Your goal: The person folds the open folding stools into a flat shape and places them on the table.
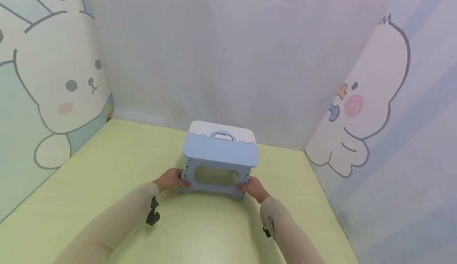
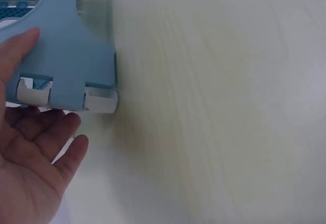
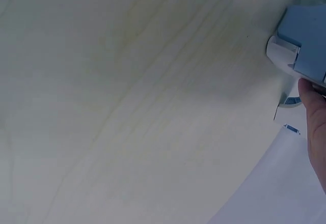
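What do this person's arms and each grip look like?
Left sleeve and right sleeve are long, beige. A black wrist device with a yellow patch sits at left; a black piece, partly hidden, at right. Left grip and right grip are gloveless.

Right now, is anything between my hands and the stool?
Nothing visible stands in between: your left hand and right hand both touch the stool directly, one at each side.

Left arm (image 1: 116, 218) and right arm (image 1: 290, 228) stretched forward, converging; left hand (image 1: 170, 179) gripping, thumb apart from fingers; right hand (image 1: 255, 188) gripping, angled inward
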The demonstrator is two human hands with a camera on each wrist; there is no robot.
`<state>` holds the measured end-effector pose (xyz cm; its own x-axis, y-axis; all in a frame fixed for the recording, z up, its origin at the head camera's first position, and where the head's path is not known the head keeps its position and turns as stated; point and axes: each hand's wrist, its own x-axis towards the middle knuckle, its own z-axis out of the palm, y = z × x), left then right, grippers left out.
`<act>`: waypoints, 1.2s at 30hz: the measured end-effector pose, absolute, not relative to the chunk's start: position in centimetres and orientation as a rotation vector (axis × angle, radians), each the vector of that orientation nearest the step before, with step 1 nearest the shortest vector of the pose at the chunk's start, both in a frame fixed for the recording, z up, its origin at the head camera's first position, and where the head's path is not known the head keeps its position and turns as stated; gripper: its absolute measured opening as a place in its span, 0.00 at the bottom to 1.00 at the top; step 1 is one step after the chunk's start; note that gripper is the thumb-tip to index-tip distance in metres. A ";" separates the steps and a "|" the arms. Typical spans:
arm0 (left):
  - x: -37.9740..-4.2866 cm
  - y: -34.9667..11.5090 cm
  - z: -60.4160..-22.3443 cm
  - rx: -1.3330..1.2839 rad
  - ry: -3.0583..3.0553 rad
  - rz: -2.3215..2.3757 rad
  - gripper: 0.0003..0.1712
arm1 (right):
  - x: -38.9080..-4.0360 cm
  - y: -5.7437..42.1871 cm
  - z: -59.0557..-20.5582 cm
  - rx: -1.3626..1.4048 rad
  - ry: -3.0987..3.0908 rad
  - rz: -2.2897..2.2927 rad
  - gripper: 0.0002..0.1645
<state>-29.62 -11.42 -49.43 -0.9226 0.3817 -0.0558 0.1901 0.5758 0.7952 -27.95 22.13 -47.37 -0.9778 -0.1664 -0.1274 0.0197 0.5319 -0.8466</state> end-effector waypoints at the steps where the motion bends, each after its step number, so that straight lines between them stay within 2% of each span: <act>1: -29.6 -11.4 -49.5 0.464 2.586 1.277 0.28 | -27.9 22.0 -47.5 -0.110 2.584 -1.439 0.37; 14: -29.0 -10.8 -49.8 0.367 2.596 1.361 0.37 | -28.0 22.0 -48.2 -0.118 2.594 -1.436 0.37; 23: -28.9 -11.1 -49.9 0.395 2.619 1.321 0.36 | -27.4 22.5 -48.4 -0.122 2.558 -1.465 0.27; 27: -28.9 -11.2 -50.0 0.400 2.609 1.344 0.34 | -26.5 22.0 -47.2 -0.117 2.570 -1.467 0.23; 36: -29.1 -11.1 -50.2 0.410 2.593 1.396 0.36 | -27.4 22.6 -48.7 -0.113 2.594 -1.425 0.28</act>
<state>-29.14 -11.10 -50.23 -0.9482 0.3173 -0.0176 0.1600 0.5243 0.8364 -27.38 22.58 -48.72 -0.9810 -0.1522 -0.1207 0.0201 0.5381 -0.8427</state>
